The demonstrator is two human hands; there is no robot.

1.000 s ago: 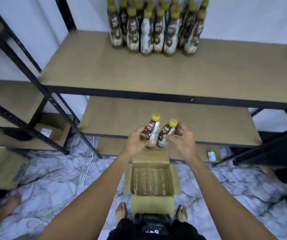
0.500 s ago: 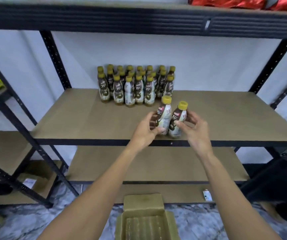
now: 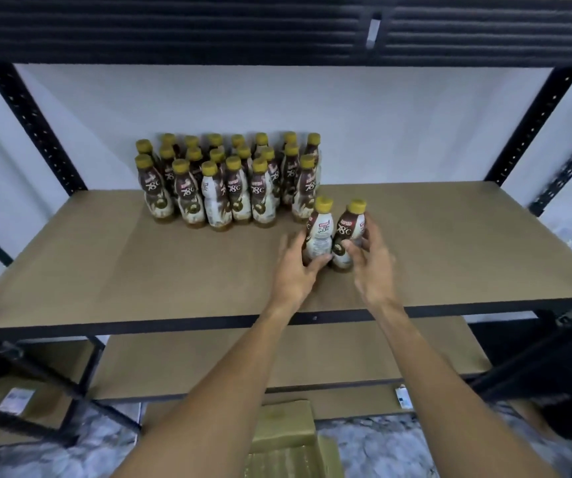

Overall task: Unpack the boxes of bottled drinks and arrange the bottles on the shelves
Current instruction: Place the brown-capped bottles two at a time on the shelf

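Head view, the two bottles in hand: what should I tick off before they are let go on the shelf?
1. Left hand grips the left bottle: ok.
2. Right hand grips the right bottle: ok.
3. Both bottles upright, caps up: ok.
4. Bases flat on the shelf: cannot tell; fingers hide the left base.
5. Lined up with the bottle group: not ok; they stand forward of its right end.
6. Bare shelf right of the group: ok.

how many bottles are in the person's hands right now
2. The left bottle is in the left hand, the right bottle in the right hand, upright side by side, front-right of the shelved group. None looks hidden.
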